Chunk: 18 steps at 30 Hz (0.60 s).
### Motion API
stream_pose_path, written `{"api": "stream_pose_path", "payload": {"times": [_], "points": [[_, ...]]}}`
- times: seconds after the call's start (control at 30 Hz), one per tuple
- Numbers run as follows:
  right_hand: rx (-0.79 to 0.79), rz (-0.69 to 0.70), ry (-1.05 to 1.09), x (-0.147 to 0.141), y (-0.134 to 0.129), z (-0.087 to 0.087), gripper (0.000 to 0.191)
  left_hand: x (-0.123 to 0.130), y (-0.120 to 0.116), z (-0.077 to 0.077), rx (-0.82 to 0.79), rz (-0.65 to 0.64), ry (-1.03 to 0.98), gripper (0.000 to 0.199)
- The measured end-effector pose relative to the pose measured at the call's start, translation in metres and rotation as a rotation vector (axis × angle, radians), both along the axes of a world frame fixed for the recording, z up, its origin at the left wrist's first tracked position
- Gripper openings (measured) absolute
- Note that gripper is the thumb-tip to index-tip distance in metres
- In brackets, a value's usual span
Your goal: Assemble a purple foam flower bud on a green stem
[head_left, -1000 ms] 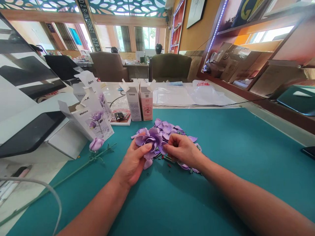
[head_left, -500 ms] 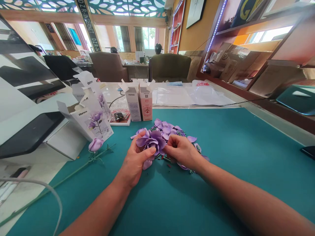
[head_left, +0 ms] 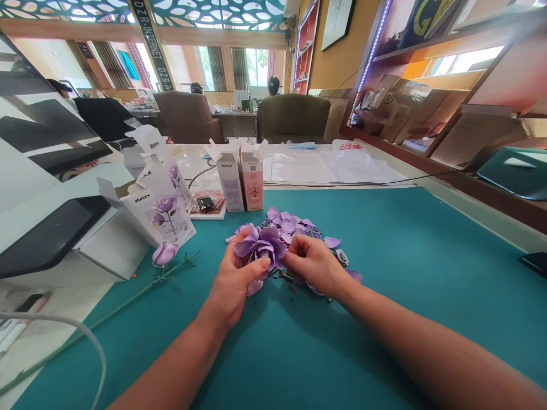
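Observation:
A purple toy flower with layered petals is held up by my left hand, thumb across its front and fingers behind. My right hand is closed in a pinch at the flower's right edge; whether a small part sits between the fingertips is hidden. Behind and beneath both hands lies a pile of loose purple petals with green bits among them. Small dark and red pieces are scattered just under the flower. To the left, a pale purple rosebud lies on the mat with a long green stem.
White boxes with flower pictures stand open at the left, beside a white carton. A grey and pink box pair stands behind the pile. A grey cable curves at the lower left. The green mat covers the desk.
Both hands keep nearly the same grip at the flower. The whole view has shifted very slightly; nothing else has visibly moved.

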State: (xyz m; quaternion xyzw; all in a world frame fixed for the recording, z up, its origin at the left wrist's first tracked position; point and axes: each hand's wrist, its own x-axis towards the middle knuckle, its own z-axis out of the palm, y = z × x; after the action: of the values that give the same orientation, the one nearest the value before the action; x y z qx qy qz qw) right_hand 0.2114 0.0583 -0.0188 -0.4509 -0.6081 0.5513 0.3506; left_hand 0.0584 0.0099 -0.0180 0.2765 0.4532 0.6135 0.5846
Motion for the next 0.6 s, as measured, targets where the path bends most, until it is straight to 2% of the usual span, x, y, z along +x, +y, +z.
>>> {"api": "stream_pose_path", "payload": {"times": [0.33,0.6], "points": [[-0.028,0.101,0.16,0.0034,0.0037,-0.0032,0.029,-0.0075,0.0076,0.0006,-0.017,-0.02,-0.122,0.046],[-0.033,0.069,0.181,0.0047,0.0041,0.0016,0.029,-0.0083,0.0071,0.0004,-0.065,0.025,-0.103,0.061]]}}
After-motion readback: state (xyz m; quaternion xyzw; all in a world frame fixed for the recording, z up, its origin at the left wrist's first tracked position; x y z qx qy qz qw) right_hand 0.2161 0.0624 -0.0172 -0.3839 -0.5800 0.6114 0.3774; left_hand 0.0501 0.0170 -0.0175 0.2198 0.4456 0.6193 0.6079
